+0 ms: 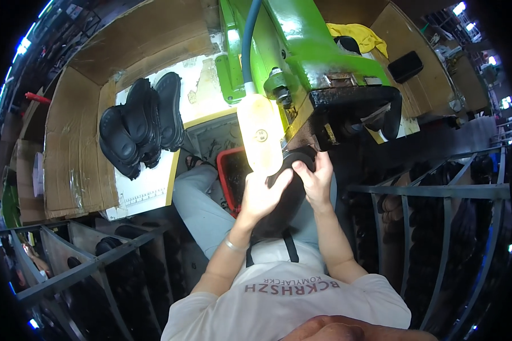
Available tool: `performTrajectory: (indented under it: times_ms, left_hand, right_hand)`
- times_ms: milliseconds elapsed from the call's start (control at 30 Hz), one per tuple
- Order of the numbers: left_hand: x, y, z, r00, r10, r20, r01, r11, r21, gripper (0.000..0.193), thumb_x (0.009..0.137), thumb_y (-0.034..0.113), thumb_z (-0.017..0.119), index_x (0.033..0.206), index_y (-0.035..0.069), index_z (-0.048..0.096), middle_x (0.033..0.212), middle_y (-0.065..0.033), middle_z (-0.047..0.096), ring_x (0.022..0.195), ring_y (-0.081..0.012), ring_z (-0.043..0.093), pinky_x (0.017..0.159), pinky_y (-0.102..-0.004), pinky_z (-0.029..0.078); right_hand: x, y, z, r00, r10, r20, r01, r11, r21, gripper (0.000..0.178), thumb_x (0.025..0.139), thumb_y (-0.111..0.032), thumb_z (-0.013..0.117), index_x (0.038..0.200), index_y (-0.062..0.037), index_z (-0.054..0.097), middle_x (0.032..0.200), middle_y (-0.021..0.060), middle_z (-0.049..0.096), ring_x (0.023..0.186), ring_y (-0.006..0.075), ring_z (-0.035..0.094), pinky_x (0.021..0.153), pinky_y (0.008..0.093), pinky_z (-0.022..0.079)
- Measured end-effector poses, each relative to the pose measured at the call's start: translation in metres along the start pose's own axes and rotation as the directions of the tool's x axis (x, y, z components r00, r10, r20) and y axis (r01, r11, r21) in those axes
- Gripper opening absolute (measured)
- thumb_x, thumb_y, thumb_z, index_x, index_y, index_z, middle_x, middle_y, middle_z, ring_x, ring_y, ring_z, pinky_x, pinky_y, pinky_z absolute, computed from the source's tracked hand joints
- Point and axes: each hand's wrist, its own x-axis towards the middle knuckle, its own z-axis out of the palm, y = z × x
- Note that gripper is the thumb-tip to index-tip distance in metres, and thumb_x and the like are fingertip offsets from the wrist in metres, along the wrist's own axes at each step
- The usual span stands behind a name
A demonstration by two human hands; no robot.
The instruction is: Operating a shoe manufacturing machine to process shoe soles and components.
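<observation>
In front of the green machine (304, 42), a dark piece (293, 190) lies between the left hand (260, 196) and right hand (317, 182), equally near, though whether their fingers (323, 161) pinch it I cannot tell.

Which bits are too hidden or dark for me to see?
Head view:
Left hand: some fingers hidden behind the glowing lamp.
Dark piece between it and the right hand: partly covered by both, too dark to identify.
Red bin: right side behind the lamp and left hand.
Metal rack at right: contents lost in shadow.
</observation>
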Motion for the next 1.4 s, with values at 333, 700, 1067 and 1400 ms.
performTrajectory:
  times_ms: [333, 700, 1067, 1400]
  left_hand:
    - [-0.003, -0.014, 0.018, 0.962, 0.167, -0.217, -0.199, 0.97, -0.138, 0.016, 0.083, -0.003, 0.064, 0.097, -0.002, 0.057, 0.081, -0.0015, 0.061, 0.068, -0.0029, 0.053, 0.061, -0.0154, 0.042]
    - [-0.013, 0.006, -0.033, 0.964, 0.182, -0.192, -0.223, 0.949, -0.221, 0.024, 0.078, -0.002, 0.068, 0.1, -0.003, 0.06, 0.093, -0.008, 0.064, 0.084, -0.0125, 0.059, 0.078, -0.0261, 0.047]
    - [-0.064, -0.061, -0.094, 0.981, -0.11, -0.158, -0.009, 0.796, -0.606, 0.021, 0.078, -0.004, 0.064, 0.097, -0.002, 0.054, 0.094, -0.0103, 0.063, 0.085, -0.0133, 0.059, 0.079, -0.0256, 0.047]
    - [-0.078, -0.085, 0.014, 0.994, -0.104, 0.012, 0.105, 0.988, -0.112, 0.031, 0.072, 0.004, 0.076, 0.1, -0.002, 0.064, 0.09, -0.0065, 0.069, 0.079, -0.0089, 0.061, 0.072, -0.025, 0.05]
  right_hand:
    - [-0.125, 0.014, -0.096, 0.857, 0.514, -0.031, -0.476, 0.814, 0.333, 0.038, 0.074, -0.004, 0.065, 0.108, 0.0029, 0.05, 0.096, 0.0138, 0.061, 0.073, 0.0205, 0.064, 0.052, 0.031, 0.055]
    - [0.027, -0.037, -0.087, 0.962, 0.261, 0.084, -0.266, 0.962, 0.057, 0.028, 0.076, -0.01, 0.065, 0.1, -0.002, 0.053, 0.084, 0.0044, 0.059, 0.073, 0.0078, 0.056, 0.061, 0.0205, 0.045]
    - [0.027, -0.021, 0.0, 0.93, 0.048, 0.363, -0.107, 0.984, 0.145, 0.051, 0.072, 0.006, 0.068, 0.118, 0.0025, 0.047, 0.106, 0.0083, 0.06, 0.096, 0.0154, 0.059, 0.084, 0.0278, 0.047]
    - [0.023, -0.02, 0.002, 0.961, 0.107, 0.256, -0.14, 0.984, 0.114, 0.054, 0.071, 0.006, 0.072, 0.117, 0.0034, 0.044, 0.099, 0.0107, 0.063, 0.087, 0.0138, 0.062, 0.079, 0.0276, 0.05]
